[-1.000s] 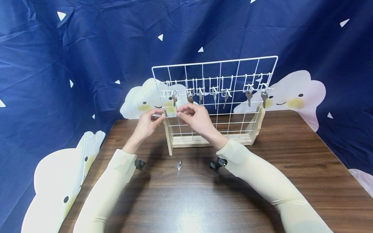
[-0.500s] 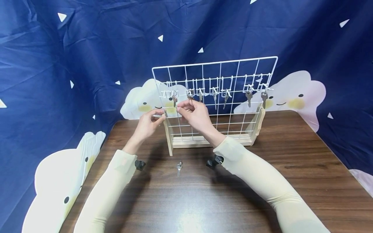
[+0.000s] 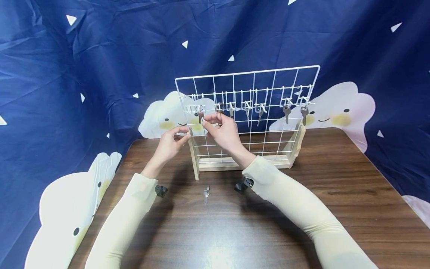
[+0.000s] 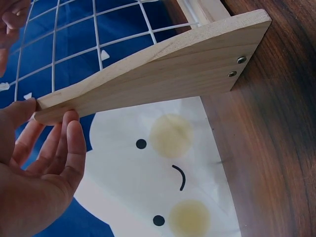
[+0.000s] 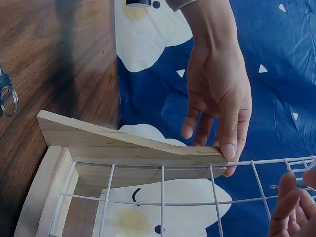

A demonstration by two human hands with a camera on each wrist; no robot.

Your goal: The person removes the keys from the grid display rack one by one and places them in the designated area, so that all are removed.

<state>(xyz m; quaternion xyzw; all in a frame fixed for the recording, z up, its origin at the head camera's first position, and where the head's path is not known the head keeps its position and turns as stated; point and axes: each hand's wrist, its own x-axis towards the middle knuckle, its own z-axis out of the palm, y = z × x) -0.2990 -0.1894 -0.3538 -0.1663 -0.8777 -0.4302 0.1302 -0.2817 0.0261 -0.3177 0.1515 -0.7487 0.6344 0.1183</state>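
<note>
A white wire grid rack (image 3: 246, 142) with wooden side feet stands on the table, keys hanging from its hooks. My left hand (image 3: 169, 145) grips the top end of the left wooden side panel (image 4: 148, 74), thumb on one face and fingers on the other. At the leftmost hooks, my right hand (image 3: 226, 133) pinches the lower part of a hanging key (image 3: 201, 116) between thumb and forefinger; its tip is hidden by the fingers. The key's ring sits up at the hook. Behind this hand, another hanging key ring (image 3: 219, 107) is partly covered.
A loose key (image 3: 206, 193) with a small ring lies on the brown wooden table (image 3: 268, 224) in front of the rack. Several other keys, such as the rightmost key (image 3: 304, 113), hang along the grid. A blue cloud-patterned cloth (image 3: 134, 48) hangs behind.
My right hand has moved a little up and left, its fingertips coming onto the lower part of the leftmost hanging key. The left hand has stayed on the side panel.
</note>
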